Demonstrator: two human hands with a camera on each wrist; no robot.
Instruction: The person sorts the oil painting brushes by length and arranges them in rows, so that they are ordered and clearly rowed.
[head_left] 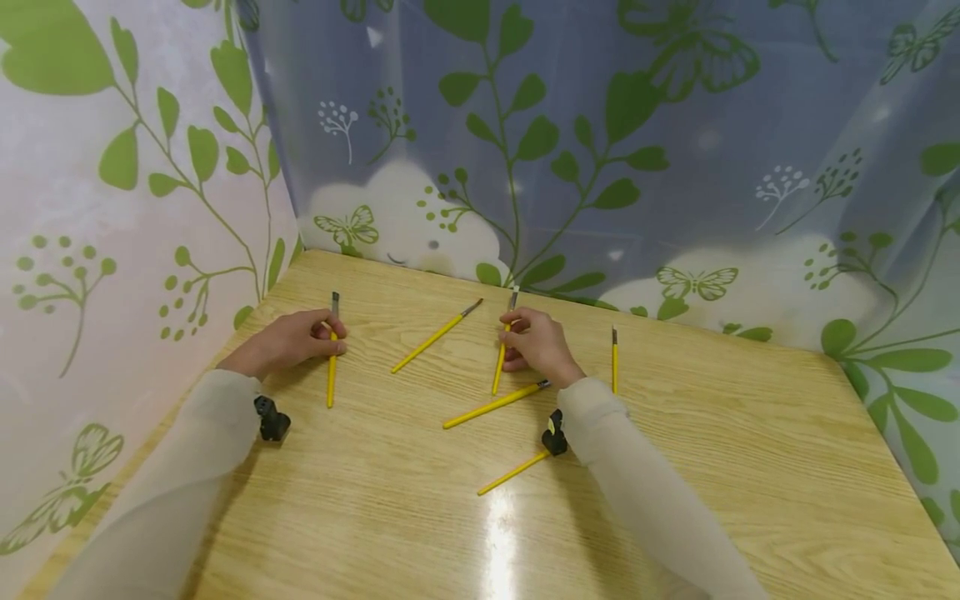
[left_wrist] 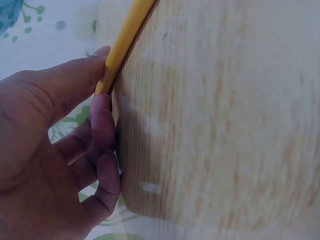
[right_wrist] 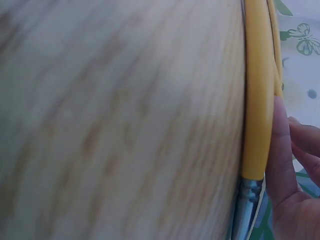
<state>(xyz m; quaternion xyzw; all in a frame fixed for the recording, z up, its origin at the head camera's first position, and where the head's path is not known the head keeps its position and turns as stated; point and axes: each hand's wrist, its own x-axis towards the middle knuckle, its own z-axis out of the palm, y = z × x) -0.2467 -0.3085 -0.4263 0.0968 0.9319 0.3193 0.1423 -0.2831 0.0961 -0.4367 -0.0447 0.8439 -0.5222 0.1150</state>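
Note:
At the left of the table, my left hand (head_left: 296, 340) pinches a yellow-handled paintbrush (head_left: 332, 379) between thumb and fingers, bristles pointing to the back. The left wrist view shows its yellow handle (left_wrist: 125, 40) at the fingertips. Near the back edge my right hand (head_left: 542, 342) pinches another yellow paintbrush (head_left: 498, 371), its bristle end toward the curtain. Just in front of that hand lies a thicker paintbrush (head_left: 487, 411), whose handle (right_wrist: 257, 95) and metal ferrule fill the foreground of the right wrist view and partly hide the held one.
Between the hands a paintbrush (head_left: 431, 340) lies slanted. Another paintbrush (head_left: 615, 367) lies right of the right hand, its lower end meeting the sleeve. One more paintbrush (head_left: 513, 473) reaches under the right wrist camera. A patterned curtain (head_left: 570, 208) hangs behind the wooden table (head_left: 360, 508).

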